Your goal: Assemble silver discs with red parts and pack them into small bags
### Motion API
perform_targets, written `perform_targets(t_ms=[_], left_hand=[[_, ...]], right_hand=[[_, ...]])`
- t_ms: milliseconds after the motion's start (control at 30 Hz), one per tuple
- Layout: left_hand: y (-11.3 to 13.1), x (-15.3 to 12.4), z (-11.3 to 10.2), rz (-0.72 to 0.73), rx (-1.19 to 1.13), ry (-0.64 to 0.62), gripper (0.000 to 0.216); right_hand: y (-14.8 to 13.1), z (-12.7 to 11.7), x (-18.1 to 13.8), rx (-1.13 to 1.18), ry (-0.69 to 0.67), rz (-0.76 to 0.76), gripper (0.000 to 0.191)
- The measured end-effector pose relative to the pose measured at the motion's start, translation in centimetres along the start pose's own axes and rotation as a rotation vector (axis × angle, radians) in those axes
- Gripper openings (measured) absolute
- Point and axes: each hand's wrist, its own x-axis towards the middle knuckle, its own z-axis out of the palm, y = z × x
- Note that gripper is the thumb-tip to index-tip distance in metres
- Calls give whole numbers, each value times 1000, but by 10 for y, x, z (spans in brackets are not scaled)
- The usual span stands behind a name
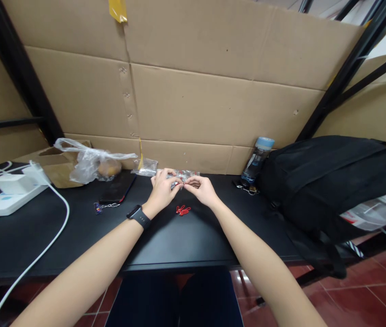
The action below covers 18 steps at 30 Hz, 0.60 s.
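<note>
My left hand (163, 188) and my right hand (202, 188) meet over the black table, thumbs and forefingers pinched close together. Between the fingertips is something tiny and shiny, too small to name. Just below them a few red cord loops (183, 210) lie in a small bunch on the tabletop. Behind the fingers, clear plastic bags (189, 173) with bits of red and silver lie along the cardboard. A dark watch is strapped round my left wrist.
At left lie a phone (117, 188) with a charm, a knotted plastic bag (92, 163), a cardboard box (63, 170) and a white power strip (12, 200) with a trailing cable. A blue-capped bottle (256, 161) and a black backpack (329, 181) stand at right. Cardboard walls the back.
</note>
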Motion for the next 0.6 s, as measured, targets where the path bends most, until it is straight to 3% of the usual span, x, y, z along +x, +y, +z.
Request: perform_targets(t_ms=[233,600], left_hand=[[3,1,-3,44,4,-16,11],[1,2,-3,54,-97,-46,13]], right_hand=[[-4,-5,-1,-169,-18,-102,17],[-11,-10,-1,-211,-113,-154,11]])
